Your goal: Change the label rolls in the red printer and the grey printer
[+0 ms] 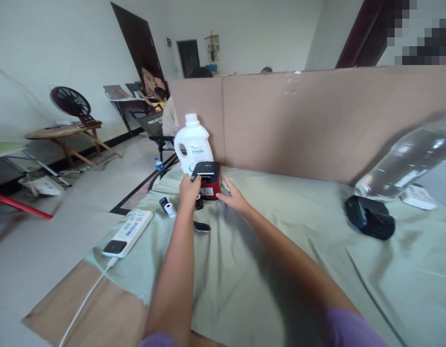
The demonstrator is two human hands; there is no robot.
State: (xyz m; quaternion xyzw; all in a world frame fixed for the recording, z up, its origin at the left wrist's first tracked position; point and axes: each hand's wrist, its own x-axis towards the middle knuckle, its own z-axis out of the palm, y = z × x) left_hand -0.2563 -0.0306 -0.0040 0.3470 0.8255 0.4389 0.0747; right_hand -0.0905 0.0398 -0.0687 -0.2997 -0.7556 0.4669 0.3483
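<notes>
1. Red-and-black box (210,176) sits near the frame's centre, between both hands; its long axis is unclear.
2. Left hand (189,191) overlaps its left edge, seemingly nearer, thumb uppermost; I cannot tell how firmly it grips.
3. Right hand (236,196) stands spread, thumb at the lower-right corner, fingers apparently holding nothing.

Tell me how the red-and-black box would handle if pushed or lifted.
The red-and-black box is probably stiff, judging by its straight edges and flat faces. Its squat, blocky shape suggests it would slide rather than roll. Pushed backward, it might bump the white jug standing close behind. Its weight I can't judge.
</notes>
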